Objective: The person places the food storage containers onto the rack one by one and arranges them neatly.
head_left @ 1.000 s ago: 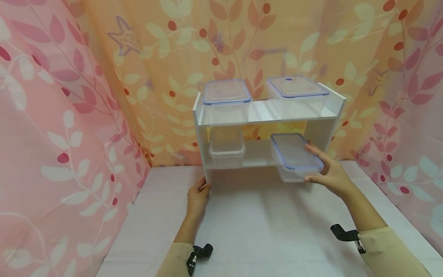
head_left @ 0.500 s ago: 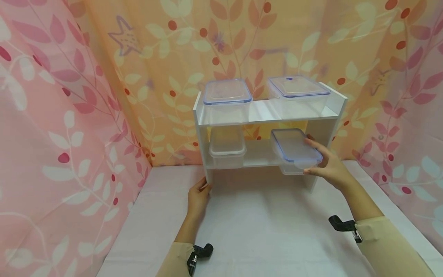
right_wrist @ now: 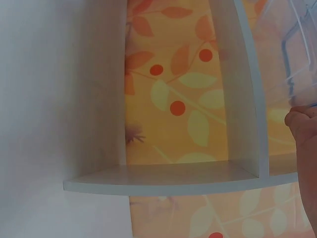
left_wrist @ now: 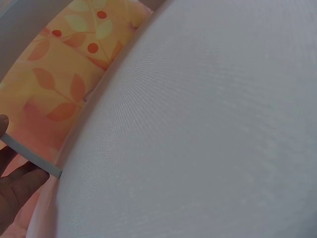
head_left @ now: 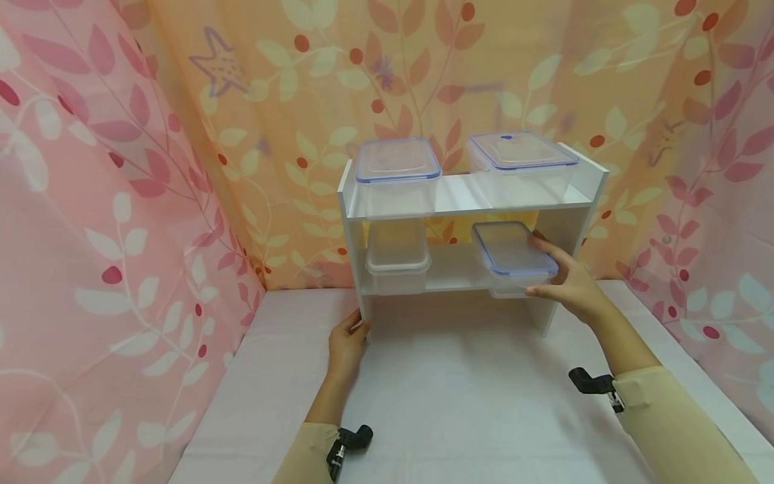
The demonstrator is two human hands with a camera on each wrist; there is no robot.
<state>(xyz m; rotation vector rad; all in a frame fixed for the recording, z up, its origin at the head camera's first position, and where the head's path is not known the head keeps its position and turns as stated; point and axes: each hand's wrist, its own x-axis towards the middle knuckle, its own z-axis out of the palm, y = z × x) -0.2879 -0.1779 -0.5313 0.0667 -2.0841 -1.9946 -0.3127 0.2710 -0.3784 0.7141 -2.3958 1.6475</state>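
Note:
A white two-tier shelf (head_left: 456, 269) stands on the table. My left hand (head_left: 347, 346) grips the lower front edge of its left side panel. In the left wrist view the panel's edge (left_wrist: 32, 157) runs between thumb and fingers. My right hand (head_left: 571, 288) holds a clear food container (head_left: 514, 250) with a blue-rimmed lid by its right side, thumb at the front corner. The container is at the right of the lower tier, its front end jutting past the board's edge. At the right wrist view's edge, the right hand (right_wrist: 306, 130) partly shows against the container (right_wrist: 297, 54).
A smaller clear container (head_left: 397, 249) with a pale lid sits at the lower tier's left. Two blue-rimmed containers, one left (head_left: 398, 171) and one right (head_left: 523, 161), stand on the upper tier. A white cloth (head_left: 447, 403) covers the table; patterned curtains (head_left: 290, 202) hang around it.
My right hand has moved the blue-rimmed container farther back and slightly left onto the lower tier. The left hand keeps its grip on the panel, without visible movement.

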